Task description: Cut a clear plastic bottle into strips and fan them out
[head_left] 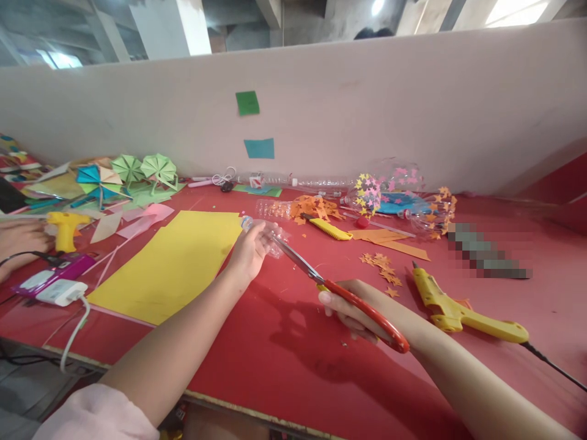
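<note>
My left hand (251,247) is closed around a cut piece of clear plastic bottle (277,244), its neck pointing up and to the left. My right hand (355,308) grips a pair of scissors (362,305) with red handles, the blades reaching toward the plastic. Whether the blade tips touch the plastic, I cannot tell. Left of my left hand lie yellow paper sheets (183,263). Orange paper stars (383,269) are scattered beyond my right hand. Close by rests a yellow utility knife (330,229).
A yellow glue gun (463,311) lies at right, its cord trailing off. Star-covered bottle pieces (394,183) stand along the partition (321,116). At far left, another person's hand (22,241) is by a second glue gun (68,231) and a power strip (50,284). Folded paper fans (128,171) sit behind.
</note>
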`<state>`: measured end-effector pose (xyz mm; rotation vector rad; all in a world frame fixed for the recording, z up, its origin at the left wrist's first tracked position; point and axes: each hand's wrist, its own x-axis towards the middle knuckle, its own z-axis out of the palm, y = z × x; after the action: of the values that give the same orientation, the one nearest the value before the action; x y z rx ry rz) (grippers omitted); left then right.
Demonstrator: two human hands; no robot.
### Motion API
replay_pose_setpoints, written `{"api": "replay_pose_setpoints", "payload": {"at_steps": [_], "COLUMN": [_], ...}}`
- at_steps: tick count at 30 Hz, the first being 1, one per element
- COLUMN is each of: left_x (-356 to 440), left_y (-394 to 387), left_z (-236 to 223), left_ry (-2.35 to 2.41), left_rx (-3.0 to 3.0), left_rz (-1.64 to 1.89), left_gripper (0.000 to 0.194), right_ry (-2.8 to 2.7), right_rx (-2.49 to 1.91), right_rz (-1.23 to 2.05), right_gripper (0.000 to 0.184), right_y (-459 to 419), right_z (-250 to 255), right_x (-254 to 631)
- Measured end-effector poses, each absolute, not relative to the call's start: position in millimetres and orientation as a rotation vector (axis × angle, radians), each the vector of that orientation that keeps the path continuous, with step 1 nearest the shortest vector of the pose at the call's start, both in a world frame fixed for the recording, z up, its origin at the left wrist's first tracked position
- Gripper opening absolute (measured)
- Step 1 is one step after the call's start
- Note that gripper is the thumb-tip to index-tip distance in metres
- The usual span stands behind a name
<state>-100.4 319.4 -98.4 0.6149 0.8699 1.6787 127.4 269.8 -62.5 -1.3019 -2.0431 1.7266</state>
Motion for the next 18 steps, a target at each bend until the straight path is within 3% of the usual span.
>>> {"api": "replay_pose_setpoints", "payload": {"at_steps": [18], "left_x": [-98.2], "left_y": [318.9], "left_z": [-97.8], "left_ry": [0.882], "left_rx": [0.634], "left_rz": [1.684], "left_gripper": [0.003], "right_ry": [-2.033], "right_rx": [-1.363], "right_rz": [1.682], "right_gripper": [0.052], "right_y": [267.1], "right_z": [-58.8], "right_x": [125.5]}}
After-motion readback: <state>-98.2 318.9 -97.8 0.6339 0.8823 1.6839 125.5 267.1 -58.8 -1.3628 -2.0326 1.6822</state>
